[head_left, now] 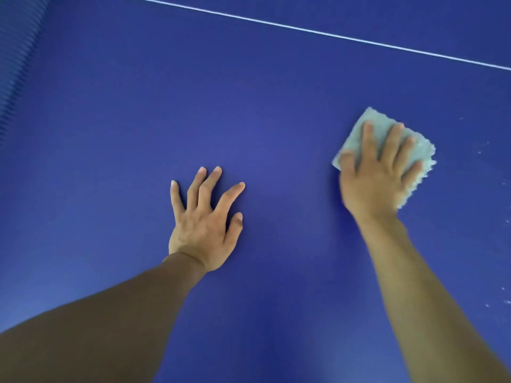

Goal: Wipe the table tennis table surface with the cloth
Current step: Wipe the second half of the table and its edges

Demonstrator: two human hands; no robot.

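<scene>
Right hand pressing the cloth on the blue table, left hand bracing.

The right hand (376, 175) is lying flat on the pale folded cloth (359, 134), fingers spread over it rather than curled round it. Well to its left, the left hand (204, 217) is resting empty on the table surface (249, 106), fingers splayed (fingertips touching the blue). Beyond the cloth a white line (304, 29) is crossing the surface; small pale specks (482, 147) are lying just right of the cloth.

I see a deep blue table (249, 92) crossed by a thin white line (318, 30), a pale mint-green cloth (356, 134), and white specks (482, 147).
</scene>
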